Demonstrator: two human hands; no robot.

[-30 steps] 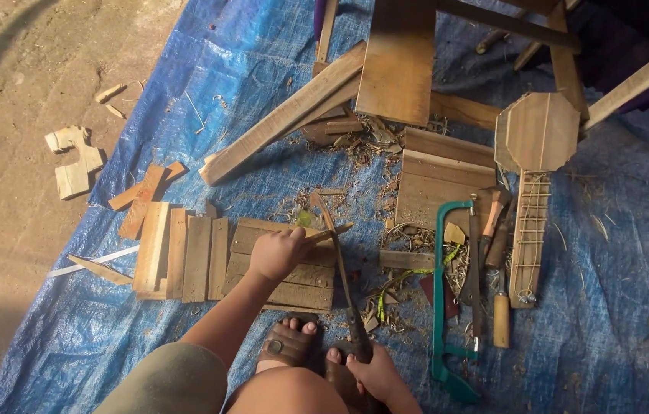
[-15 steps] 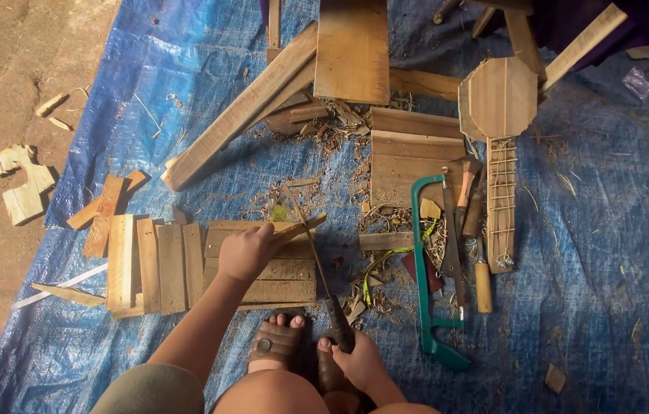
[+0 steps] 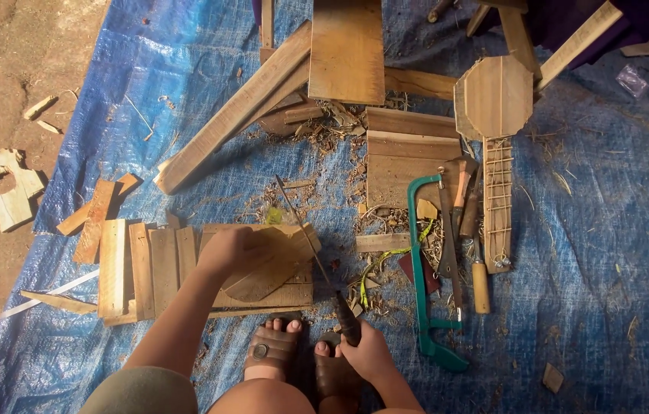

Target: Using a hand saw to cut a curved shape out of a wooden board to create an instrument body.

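My left hand presses down on a curved wooden piece that lies on a flat wooden board. My right hand grips the dark handle of a long thin blade, which slants up and to the left across the right edge of the curved piece. Both of my sandalled feet rest just below the board. A row of short planks lies side by side to the left of my left hand.
A green hacksaw, a hammer and chisels lie to the right on the blue tarp. A small wooden stringed instrument lies beyond them. Long boards and shavings lie above; offcuts sit on the dirt at left.
My left hand has shifted onto the curved piece and flattened on it. The blade now lies across the piece's right edge. The view has drifted slightly.
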